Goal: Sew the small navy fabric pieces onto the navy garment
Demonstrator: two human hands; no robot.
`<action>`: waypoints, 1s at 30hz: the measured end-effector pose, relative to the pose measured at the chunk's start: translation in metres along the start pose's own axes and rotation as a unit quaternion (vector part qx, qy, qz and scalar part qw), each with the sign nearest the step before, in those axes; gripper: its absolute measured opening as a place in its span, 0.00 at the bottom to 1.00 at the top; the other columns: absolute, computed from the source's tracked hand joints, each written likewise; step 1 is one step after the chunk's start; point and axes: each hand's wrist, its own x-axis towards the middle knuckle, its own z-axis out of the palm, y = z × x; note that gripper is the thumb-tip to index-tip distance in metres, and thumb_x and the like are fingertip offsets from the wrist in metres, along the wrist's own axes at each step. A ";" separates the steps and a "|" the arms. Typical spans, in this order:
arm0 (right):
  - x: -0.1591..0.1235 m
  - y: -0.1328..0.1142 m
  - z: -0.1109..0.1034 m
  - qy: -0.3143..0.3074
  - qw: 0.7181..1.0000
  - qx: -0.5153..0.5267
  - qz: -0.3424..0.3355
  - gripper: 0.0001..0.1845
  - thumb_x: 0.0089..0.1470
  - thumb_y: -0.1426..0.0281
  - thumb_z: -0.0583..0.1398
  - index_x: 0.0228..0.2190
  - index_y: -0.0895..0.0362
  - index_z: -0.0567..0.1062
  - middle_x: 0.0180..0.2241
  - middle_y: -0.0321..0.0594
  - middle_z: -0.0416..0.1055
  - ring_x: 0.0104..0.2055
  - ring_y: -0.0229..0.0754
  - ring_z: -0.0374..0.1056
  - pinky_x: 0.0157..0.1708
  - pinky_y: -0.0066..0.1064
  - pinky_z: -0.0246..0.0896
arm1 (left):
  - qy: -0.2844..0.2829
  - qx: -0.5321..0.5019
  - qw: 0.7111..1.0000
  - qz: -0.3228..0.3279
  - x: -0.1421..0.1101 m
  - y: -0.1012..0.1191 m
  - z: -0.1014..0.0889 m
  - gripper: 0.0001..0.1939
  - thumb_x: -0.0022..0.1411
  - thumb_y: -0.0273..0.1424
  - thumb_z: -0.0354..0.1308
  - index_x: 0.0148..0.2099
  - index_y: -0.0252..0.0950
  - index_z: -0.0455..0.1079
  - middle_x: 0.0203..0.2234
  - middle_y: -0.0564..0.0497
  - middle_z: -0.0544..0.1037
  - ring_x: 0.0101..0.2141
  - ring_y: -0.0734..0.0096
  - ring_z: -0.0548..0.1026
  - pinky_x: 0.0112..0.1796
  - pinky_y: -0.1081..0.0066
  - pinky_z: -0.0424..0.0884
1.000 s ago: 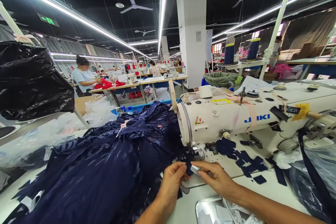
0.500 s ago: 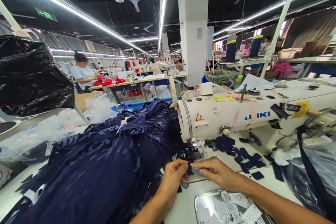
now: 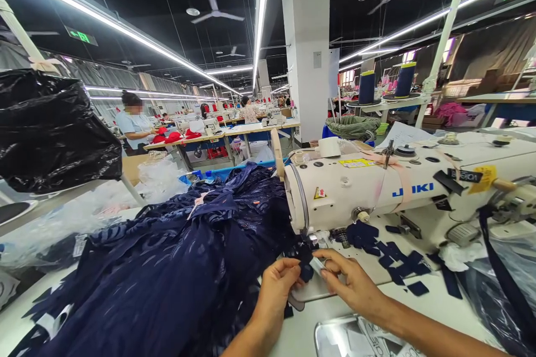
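My left hand pinches a small navy fabric piece between thumb and forefinger, just in front of the needle area of the white sewing machine. Beside it, my right hand grips a small whitish label by its lower end; the label's upper end meets the navy piece. A large heap of navy garments lies to the left of my left hand. Below my right forearm sits a metal tray of printed white labels.
Cut navy fabric squares are scattered on the machine bed at right. A black plastic bag hangs at left, and a clear plastic bag lies at right. Navy thread cones stand behind the machine. A person works at a far table.
The whitish label now shows plainly between my right fingers, angled against the navy piece. Both hands stay close together by the needle. The view has shifted slightly.
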 end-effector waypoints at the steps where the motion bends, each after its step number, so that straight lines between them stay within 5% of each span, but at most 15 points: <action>1: 0.001 -0.001 0.000 -0.010 1.000 0.012 0.013 0.15 0.52 0.67 0.50 0.41 0.59 0.68 0.14 0.28 0.55 0.18 0.35 0.57 0.22 0.27 0.55 | -0.001 0.001 1.000 0.000 0.000 0.000 0.000 0.19 0.37 0.41 0.67 0.29 0.31 0.71 0.15 0.53 0.70 0.19 0.76 0.65 0.25 0.76 0.59; 6: 0.008 0.003 -0.014 -0.106 0.989 0.061 0.084 0.11 0.51 0.67 0.49 0.34 0.58 0.68 0.15 0.28 0.53 0.18 0.35 0.58 0.20 0.25 0.56 | 0.009 0.021 0.999 0.035 -0.002 0.003 0.000 0.17 0.40 0.39 0.66 0.31 0.32 0.71 0.15 0.55 0.69 0.19 0.76 0.64 0.24 0.76 0.59; 9: 0.011 0.009 -0.026 -0.154 0.984 -0.040 0.079 0.10 0.50 0.71 0.49 0.32 0.57 0.70 0.15 0.29 0.55 0.17 0.35 0.58 0.21 0.26 0.57 | 0.013 0.023 0.998 0.060 -0.005 0.007 0.002 0.15 0.42 0.37 0.65 0.32 0.33 0.71 0.15 0.56 0.68 0.20 0.76 0.65 0.25 0.77 0.59; 13: 0.008 0.009 -0.028 -0.026 0.946 -0.320 -0.041 0.11 0.50 0.73 0.51 0.32 0.56 0.72 0.24 0.40 0.69 0.27 0.42 0.65 0.33 0.35 0.59 | 0.012 0.017 0.998 0.058 -0.009 0.012 0.005 0.16 0.41 0.38 0.65 0.32 0.33 0.71 0.15 0.56 0.68 0.20 0.77 0.65 0.25 0.78 0.60; 15: 0.005 0.003 -0.022 0.048 0.929 -0.350 -0.111 0.11 0.53 0.73 0.50 0.34 0.57 0.71 0.30 0.44 0.70 0.32 0.44 0.66 0.37 0.36 0.59 | 0.015 0.021 0.998 0.058 -0.010 0.013 0.006 0.18 0.40 0.39 0.65 0.32 0.33 0.71 0.15 0.55 0.69 0.20 0.76 0.66 0.24 0.78 0.60; 19: -0.003 -0.010 -0.008 0.043 0.959 -0.218 -0.174 0.10 0.55 0.71 0.49 0.36 0.57 0.68 0.28 0.41 0.69 0.31 0.40 0.65 0.32 0.31 0.59 | 0.002 0.044 0.997 0.056 -0.009 0.010 0.005 0.21 0.40 0.42 0.64 0.34 0.32 0.71 0.16 0.54 0.70 0.18 0.75 0.66 0.21 0.77 0.59; 24: -0.001 -0.011 0.005 0.037 0.997 -0.060 -0.031 0.03 0.49 0.72 0.52 0.28 0.56 0.65 0.21 0.33 0.63 0.23 0.36 0.60 0.23 0.26 0.55 | -0.033 0.085 0.994 0.062 -0.009 0.002 0.006 0.21 0.43 0.41 0.62 0.37 0.33 0.70 0.16 0.54 0.72 0.14 0.78 0.62 0.16 0.78 0.57; 30: 0.007 -0.004 0.013 0.040 0.995 0.068 0.061 0.03 0.43 0.72 0.53 0.24 0.55 0.61 0.17 0.27 0.53 0.20 0.33 0.51 0.20 0.24 0.49 | -0.046 0.180 0.968 0.167 -0.014 -0.005 0.011 0.15 0.50 0.35 0.58 0.42 0.37 0.72 0.27 0.48 0.77 0.32 0.64 0.74 0.38 0.69 0.67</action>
